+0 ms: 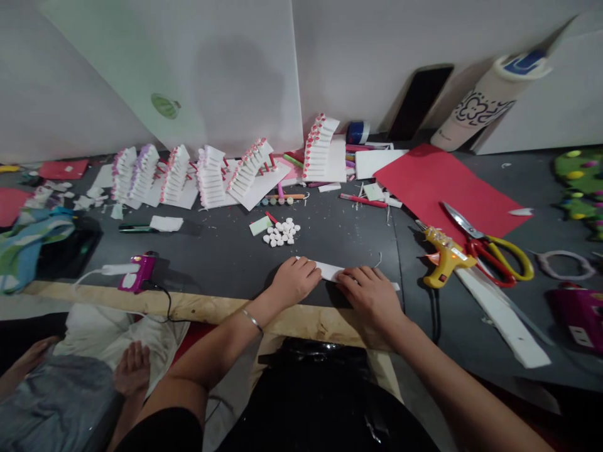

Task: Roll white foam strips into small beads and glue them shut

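A narrow white strip (330,271), which looks like paper or foam board, lies near the table's front edge between my hands. My left hand (293,284) is closed on its left end, fingers curled over it. My right hand (370,295) grips the strip farther right, with its end poking out beyond the fingers. The thumbs are mostly hidden. Just beyond my left hand lies a pile of small white pieces (281,232) beside a pale green card (260,226).
White stepped models with red or purple tips (175,176) line the back. To the right are a yellow glue gun (445,256), scissors (490,245), red sheet (452,182) and white bottle (490,100). A purple power socket (137,272) stands left, near another person's hand (132,369).
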`<state>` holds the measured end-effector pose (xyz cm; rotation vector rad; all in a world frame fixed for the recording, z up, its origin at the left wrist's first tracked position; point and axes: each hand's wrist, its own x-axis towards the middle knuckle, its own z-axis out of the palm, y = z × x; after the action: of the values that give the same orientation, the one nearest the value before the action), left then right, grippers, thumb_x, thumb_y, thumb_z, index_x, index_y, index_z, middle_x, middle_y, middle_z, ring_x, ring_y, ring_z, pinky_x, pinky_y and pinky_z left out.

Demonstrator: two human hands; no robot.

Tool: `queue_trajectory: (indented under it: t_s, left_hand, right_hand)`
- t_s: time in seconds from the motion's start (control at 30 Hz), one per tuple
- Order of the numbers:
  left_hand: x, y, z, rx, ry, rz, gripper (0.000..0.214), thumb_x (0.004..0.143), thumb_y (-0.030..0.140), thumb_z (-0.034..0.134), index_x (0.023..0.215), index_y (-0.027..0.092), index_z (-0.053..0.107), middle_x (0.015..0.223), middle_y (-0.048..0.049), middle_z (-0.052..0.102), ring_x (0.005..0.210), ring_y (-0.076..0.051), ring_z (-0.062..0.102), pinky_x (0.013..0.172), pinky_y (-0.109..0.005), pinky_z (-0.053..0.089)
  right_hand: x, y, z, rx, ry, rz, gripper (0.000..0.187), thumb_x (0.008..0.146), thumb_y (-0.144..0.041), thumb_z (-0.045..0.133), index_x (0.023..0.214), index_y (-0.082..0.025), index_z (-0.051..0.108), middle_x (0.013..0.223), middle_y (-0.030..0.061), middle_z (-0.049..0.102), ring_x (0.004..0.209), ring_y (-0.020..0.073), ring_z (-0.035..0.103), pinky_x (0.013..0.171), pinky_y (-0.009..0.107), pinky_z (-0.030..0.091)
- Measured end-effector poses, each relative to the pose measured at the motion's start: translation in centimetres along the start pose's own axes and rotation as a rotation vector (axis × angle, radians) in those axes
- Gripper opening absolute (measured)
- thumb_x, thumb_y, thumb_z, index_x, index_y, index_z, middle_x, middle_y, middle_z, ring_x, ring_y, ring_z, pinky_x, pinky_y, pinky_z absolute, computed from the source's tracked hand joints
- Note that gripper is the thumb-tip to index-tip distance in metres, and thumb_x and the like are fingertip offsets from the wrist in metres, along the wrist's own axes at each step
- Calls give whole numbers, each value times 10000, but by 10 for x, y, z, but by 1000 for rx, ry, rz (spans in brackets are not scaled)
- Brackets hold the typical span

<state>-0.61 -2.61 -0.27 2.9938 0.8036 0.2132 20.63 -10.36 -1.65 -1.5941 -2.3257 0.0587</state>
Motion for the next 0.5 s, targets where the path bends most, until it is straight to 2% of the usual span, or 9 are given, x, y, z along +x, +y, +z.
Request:
queue_trajectory:
  t_s: [0.1,0.2,0.27,0.4,0.5]
  left_hand:
    - [1,-8,-4,-83,-13,-9,294,964,402,501,1033,154,645,1013,-104,680,931,-221,587,742,-342,385]
    - [2,-16,-9,-198,-7,-49,272,994,325,450,1039,175,673,1054,-80,720,988,-198,616,786,-331,382]
    - [5,-18,-13,-292,-21,-109,297,1008,285,411,1036,198,694,982,-48,748,921,-169,642,794,-316,382]
    - [15,-22,-30,-437,-120,-145,293,982,348,462,1028,247,734,814,-22,755,745,-148,646,766,-284,396]
    - [20,-30,-47,-571,-162,-211,224,922,344,555,933,260,762,752,-5,745,670,-140,626,715,-265,401]
  right_hand:
    - [4,5,-3,45,17,18,219,973,-224,497,945,-215,714,902,64,723,771,191,573,702,343,341]
    - [7,8,-10,74,51,44,245,983,-250,480,904,-212,709,864,51,729,761,182,584,710,333,346]
    - [10,8,-15,102,60,50,241,979,-293,487,935,-205,706,870,56,735,776,187,603,729,331,358]
    - [22,5,-19,185,48,24,314,958,-370,517,1145,-179,681,890,87,754,786,200,648,757,339,385]
    - [30,7,-19,295,-34,67,312,971,-376,474,987,-224,745,745,56,747,669,178,645,710,321,400]
